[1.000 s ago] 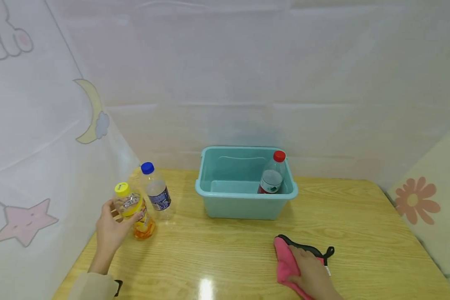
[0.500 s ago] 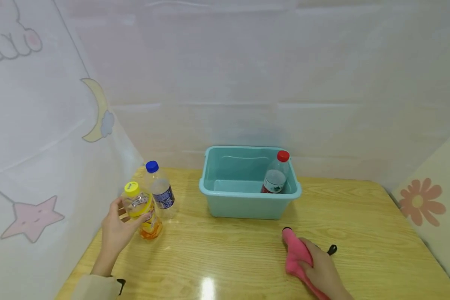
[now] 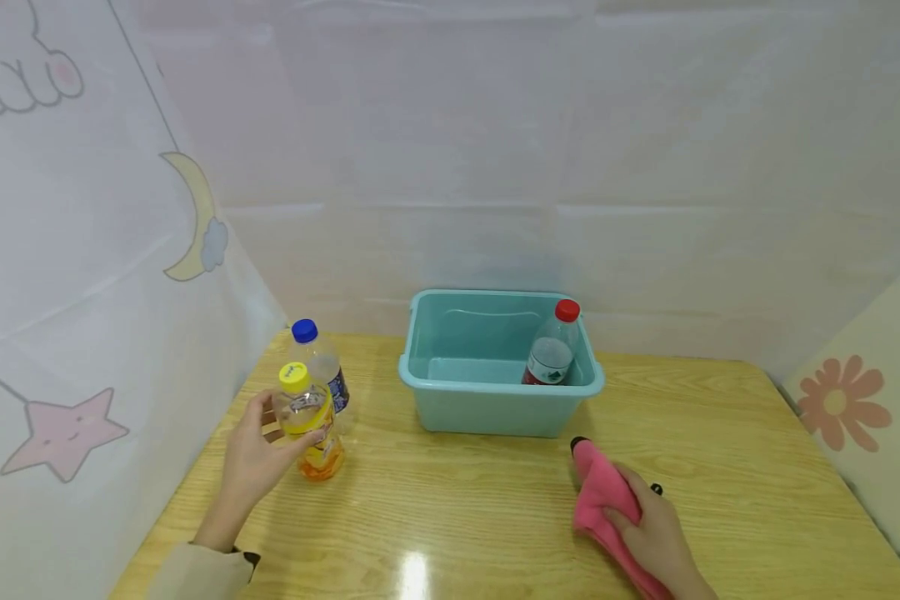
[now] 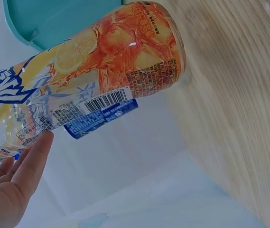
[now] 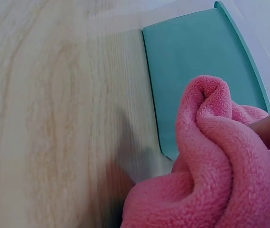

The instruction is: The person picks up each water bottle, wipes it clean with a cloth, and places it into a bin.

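Note:
My left hand (image 3: 251, 458) grips a clear drink bottle (image 3: 303, 408) with a yellow cap and an orange-and-yellow label, thumb on its near side and fingers behind. In the left wrist view, the bottle (image 4: 120, 52) shows its lemon-slice print and barcode. Just behind it in the head view stands a blue-capped bottle (image 3: 322, 367), partly covered. A bunched pink cloth (image 3: 603, 500) with black edging is in the grip of my right hand (image 3: 656, 537). Up close, the right wrist view shows the fluffy cloth (image 5: 210, 161) in folds, with the thumb pressing on it.
A light-blue plastic bin (image 3: 487, 412) stands at the back middle of the wooden table (image 3: 450, 517). Inside its right end leans a red-capped bottle (image 3: 551, 350). A printed white curtain (image 3: 450, 167) hangs behind and along both sides.
My left hand has moved right with the yellow-capped bottle, which now overlaps the blue-capped one. My right hand has gathered the spread cloth into a bunch and shifted slightly right.

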Demonstrator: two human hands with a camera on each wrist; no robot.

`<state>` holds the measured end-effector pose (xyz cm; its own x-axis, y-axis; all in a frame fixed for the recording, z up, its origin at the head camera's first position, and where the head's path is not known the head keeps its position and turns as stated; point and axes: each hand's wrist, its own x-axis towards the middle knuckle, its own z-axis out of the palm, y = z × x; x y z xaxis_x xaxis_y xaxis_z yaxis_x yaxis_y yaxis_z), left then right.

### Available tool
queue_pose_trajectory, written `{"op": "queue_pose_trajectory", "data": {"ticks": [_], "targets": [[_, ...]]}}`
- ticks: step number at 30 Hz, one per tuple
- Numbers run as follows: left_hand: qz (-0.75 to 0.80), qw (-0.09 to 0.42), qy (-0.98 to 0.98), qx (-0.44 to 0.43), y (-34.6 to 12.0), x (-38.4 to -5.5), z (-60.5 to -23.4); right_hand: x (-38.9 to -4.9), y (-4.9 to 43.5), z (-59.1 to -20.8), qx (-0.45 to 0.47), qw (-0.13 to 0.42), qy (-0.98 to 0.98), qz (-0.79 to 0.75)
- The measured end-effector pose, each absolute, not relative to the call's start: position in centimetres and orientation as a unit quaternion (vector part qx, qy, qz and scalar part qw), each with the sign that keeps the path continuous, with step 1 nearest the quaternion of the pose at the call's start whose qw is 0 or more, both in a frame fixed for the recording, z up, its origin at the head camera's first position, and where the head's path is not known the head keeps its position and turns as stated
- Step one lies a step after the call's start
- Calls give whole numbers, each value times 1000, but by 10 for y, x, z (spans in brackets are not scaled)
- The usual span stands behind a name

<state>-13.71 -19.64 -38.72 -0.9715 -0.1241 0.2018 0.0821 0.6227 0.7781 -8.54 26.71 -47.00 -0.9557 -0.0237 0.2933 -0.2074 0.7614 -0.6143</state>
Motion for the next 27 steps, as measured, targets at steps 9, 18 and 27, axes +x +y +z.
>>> {"op": "queue_pose_trajectory", "data": {"ticks": [9,18,27], "targets": [[-449,117,-885,-34,-181,-140,-387,-85,264,-463,60,154,-927,336],[-448,122,-883,-72,-168,-142,-386,-85,259,-458,40,147,-923,353],[-456,128,-875,-105,-154,-139,-383,-84,255,-456,57,206,-905,368]]}}
